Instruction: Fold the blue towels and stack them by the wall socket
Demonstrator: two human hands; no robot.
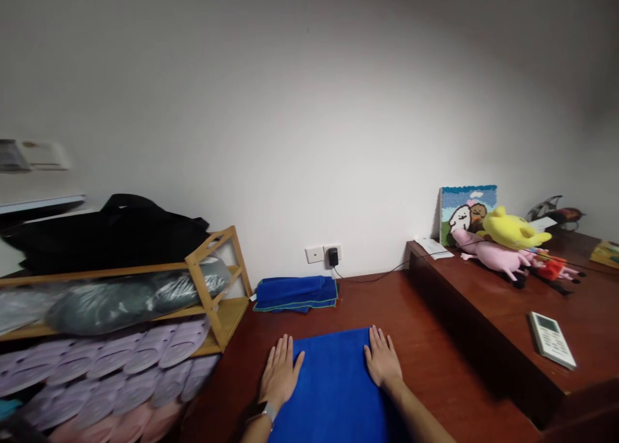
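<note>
Logging the blue towel [333, 391] first: where does it lie?

Flat on a polished reddish-brown wooden surface [435, 346], straight ahead of the wearer, its near end running out of frame.

Grip state?

Open on both sides. Left hand [280, 373], with a wristwatch [261, 412] on its wrist, lies at the towel's left edge; right hand [383, 358] rests at the right edge, toward the far end. Both are palm down, fingers spread, nothing pinched.

Next nearest item?

A folded stack of blue towels [294, 293], far side, against the wall [309, 120], just left of a wall socket [333, 256] with a black plug adapter [333, 257].

Left side?

A bamboo shoe rack [215, 288] holding lilac slippers [116, 372] in plastic, with a black bag [111, 233] on top.

Right side?

A raised wooden ledge [464, 301] carrying an air-conditioner remote [552, 340], a yellow plush toy [512, 229], a pink pig plush toy [488, 256] and a tilted yarn picture [467, 211] leaning on the wall
</note>
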